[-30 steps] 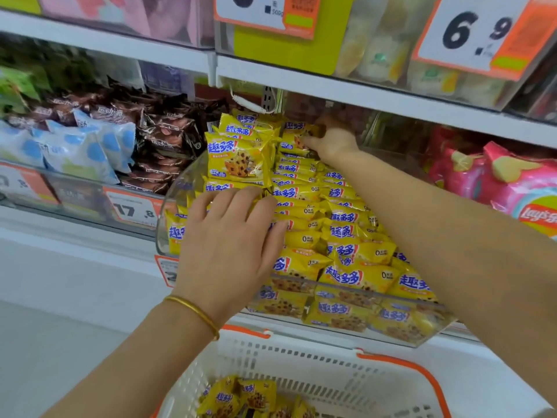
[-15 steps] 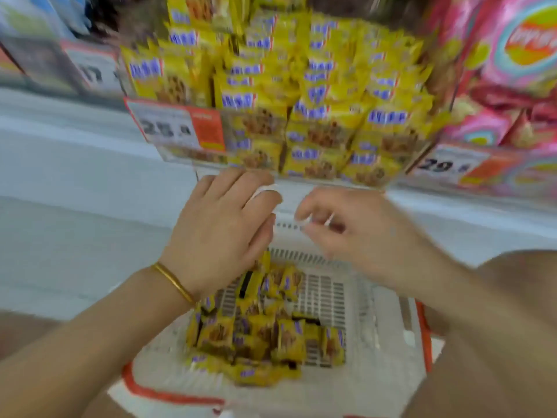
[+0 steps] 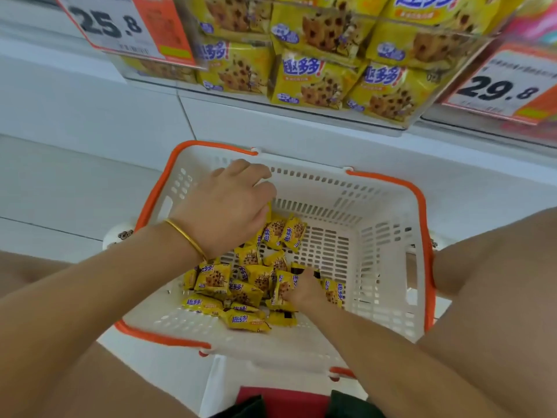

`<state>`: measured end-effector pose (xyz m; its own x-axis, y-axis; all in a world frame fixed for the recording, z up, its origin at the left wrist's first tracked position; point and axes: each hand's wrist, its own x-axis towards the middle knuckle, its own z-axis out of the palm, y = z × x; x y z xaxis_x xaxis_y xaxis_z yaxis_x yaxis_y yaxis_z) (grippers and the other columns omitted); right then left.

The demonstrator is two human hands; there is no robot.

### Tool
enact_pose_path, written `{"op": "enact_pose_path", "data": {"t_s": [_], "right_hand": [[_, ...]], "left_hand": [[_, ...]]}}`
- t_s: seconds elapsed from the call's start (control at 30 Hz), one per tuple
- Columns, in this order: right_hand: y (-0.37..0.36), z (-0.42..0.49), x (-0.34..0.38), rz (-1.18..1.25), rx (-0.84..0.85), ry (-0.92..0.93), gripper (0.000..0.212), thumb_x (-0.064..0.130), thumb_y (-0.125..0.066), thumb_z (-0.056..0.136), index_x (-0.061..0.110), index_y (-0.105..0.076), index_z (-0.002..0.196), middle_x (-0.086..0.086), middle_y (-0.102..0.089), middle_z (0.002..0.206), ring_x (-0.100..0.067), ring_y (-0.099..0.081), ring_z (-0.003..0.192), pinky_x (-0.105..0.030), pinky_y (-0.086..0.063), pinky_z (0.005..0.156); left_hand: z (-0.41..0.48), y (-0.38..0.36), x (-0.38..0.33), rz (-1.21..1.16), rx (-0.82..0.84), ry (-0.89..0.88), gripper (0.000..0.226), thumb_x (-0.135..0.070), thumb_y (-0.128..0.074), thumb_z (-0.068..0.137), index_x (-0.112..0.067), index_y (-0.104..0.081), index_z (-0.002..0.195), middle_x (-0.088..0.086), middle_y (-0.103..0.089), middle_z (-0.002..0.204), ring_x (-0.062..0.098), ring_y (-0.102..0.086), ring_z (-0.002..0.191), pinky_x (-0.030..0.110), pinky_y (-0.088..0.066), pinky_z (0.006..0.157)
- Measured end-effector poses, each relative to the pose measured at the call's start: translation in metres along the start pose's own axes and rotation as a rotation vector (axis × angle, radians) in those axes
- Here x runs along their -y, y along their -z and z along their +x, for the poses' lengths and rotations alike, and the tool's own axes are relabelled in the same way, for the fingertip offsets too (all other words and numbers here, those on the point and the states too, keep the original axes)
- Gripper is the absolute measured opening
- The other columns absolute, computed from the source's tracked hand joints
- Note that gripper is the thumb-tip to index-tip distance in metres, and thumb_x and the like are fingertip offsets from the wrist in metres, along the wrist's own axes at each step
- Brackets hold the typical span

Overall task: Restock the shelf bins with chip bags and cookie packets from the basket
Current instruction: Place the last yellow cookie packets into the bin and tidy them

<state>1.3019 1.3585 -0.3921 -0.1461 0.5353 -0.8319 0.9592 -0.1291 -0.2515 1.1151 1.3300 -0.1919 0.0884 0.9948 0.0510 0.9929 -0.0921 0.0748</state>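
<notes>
Down in the white plastic basket with the orange rim (image 3: 422, 221) lies a heap of small yellow cookie packets (image 3: 244, 292); our right hand (image 3: 306, 292) is deep in the basket at the right side of the heap, and its fingers curl round one packet; our left hand (image 3: 229, 203) hangs higher, over the far left of the heap, fingers bent down; its fingertips are hidden, so we cannot tell if it holds anything. A thin gold bangle (image 3: 188, 238) sits on the left wrist; that hand and wrist hide some packets from us. Above the basket, a clear plastic shelf bin (image 3: 355, 117) is packed with more yellow cookie packs (image 3: 313, 79); white and orange price tags hang at its left (image 3: 120, 22) and right (image 3: 506, 86). Half a second ago both hands were up just under the bin; now the right one has gone down into the heap, and the left one is lower too.
</notes>
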Motion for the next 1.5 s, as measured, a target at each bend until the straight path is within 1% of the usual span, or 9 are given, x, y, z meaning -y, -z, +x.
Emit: {"op": "enact_pose_path", "data": {"t_s": [0.13,0.27,0.43,0.57,0.83,0.93,1.07,1.3,1.5], "right_hand": [[0.027,-0.001,0.010,-0.036,-0.019,0.016,0.057,0.015,-0.070,0.084,0.002,-0.041,0.131,-0.005,-0.053,0.096,-0.017,-0.053,0.080,-0.032,-0.047,0.070],[0.072,-0.041,0.037,0.178,0.099,0.200,0.057,0.011,-0.074,0.080,0.006,-0.050,0.131,-0.008,-0.054,0.122,-0.019,-0.055,0.100,-0.029,-0.051,0.073],[0.118,-0.115,0.071,0.352,0.117,0.537,0.040,0.006,-0.073,0.079,0.017,-0.063,0.116,0.003,-0.064,0.106,-0.010,-0.062,0.092,-0.019,-0.053,0.074],[0.141,-0.159,0.075,0.587,-0.003,0.655,0.035,0.018,-0.076,0.076,0.028,-0.063,0.107,-0.003,-0.065,0.109,-0.018,-0.066,0.096,-0.034,-0.055,0.086],[0.215,-0.275,0.135,0.625,-0.476,1.050,0.034,0.037,-0.073,0.056,0.025,-0.063,0.086,0.003,-0.068,0.070,-0.009,-0.063,0.061,-0.023,-0.052,0.052],[0.266,-0.282,0.174,0.612,-0.576,1.124,0.015,0.023,-0.075,0.075,0.019,-0.063,0.083,0.000,-0.063,0.068,-0.011,-0.059,0.058,-0.026,-0.052,0.049],[0.322,-0.234,0.237,0.560,-0.697,1.002,0.027,0.020,-0.074,0.081,0.012,-0.057,0.100,-0.007,-0.062,0.086,-0.017,-0.062,0.071,-0.036,-0.057,0.062],[0.365,-0.164,0.327,0.236,-1.032,0.915,0.044,0.020,-0.069,0.085,0.007,-0.053,0.125,-0.011,-0.056,0.126,-0.021,-0.054,0.107,-0.031,-0.046,0.090],[0.368,-0.152,0.340,0.031,-1.089,0.954,0.030,0.012,-0.055,0.094,0.011,-0.058,0.123,-0.008,-0.059,0.126,-0.024,-0.055,0.114,-0.027,-0.040,0.095]], "left_hand": [[0.004,-0.004,-0.002,-0.012,0.096,0.010,0.025,-0.020,-0.050,0.089,-0.009,-0.066,0.105,0.012,-0.060,0.118,0.034,-0.056,0.107,0.046,-0.052,0.083],[0.009,-0.008,0.000,-0.071,0.409,0.157,0.037,-0.034,-0.042,0.096,-0.017,-0.049,0.128,0.003,-0.052,0.125,0.022,-0.049,0.114,0.039,-0.044,0.096],[0.016,0.001,0.002,-0.512,0.572,0.358,0.052,-0.045,-0.057,0.089,-0.015,-0.044,0.129,0.004,-0.054,0.124,0.019,-0.054,0.108,0.031,-0.045,0.089],[0.019,0.043,-0.003,-0.708,0.275,0.310,0.026,-0.033,-0.066,0.085,-0.012,-0.052,0.078,0.002,-0.050,0.072,0.015,-0.047,0.062,0.030,-0.038,0.059],[0.025,0.154,0.005,-1.165,-0.514,0.257,0.023,-0.024,-0.070,0.082,-0.017,-0.054,0.097,0.003,-0.061,0.071,0.010,-0.056,0.058,0.021,-0.049,0.051],[0.037,0.178,0.029,-0.824,-0.846,0.199,0.028,-0.031,-0.061,0.085,-0.019,-0.051,0.108,-0.003,-0.061,0.091,0.009,-0.058,0.079,0.020,-0.047,0.069],[0.048,0.161,0.074,-0.027,-0.703,0.229,0.046,-0.045,-0.041,0.090,-0.013,-0.061,0.117,0.009,-0.058,0.126,0.031,-0.050,0.119,0.045,-0.036,0.101],[0.061,0.131,0.087,0.081,-0.602,0.278,0.047,-0.043,-0.031,0.095,-0.018,-0.061,0.121,0.011,-0.053,0.136,0.030,-0.048,0.125,0.056,-0.024,0.109],[0.063,0.128,0.087,0.105,-0.630,0.276,0.045,-0.042,-0.030,0.097,-0.018,-0.063,0.116,0.010,-0.053,0.136,0.029,-0.050,0.123,0.054,-0.026,0.108]]}}
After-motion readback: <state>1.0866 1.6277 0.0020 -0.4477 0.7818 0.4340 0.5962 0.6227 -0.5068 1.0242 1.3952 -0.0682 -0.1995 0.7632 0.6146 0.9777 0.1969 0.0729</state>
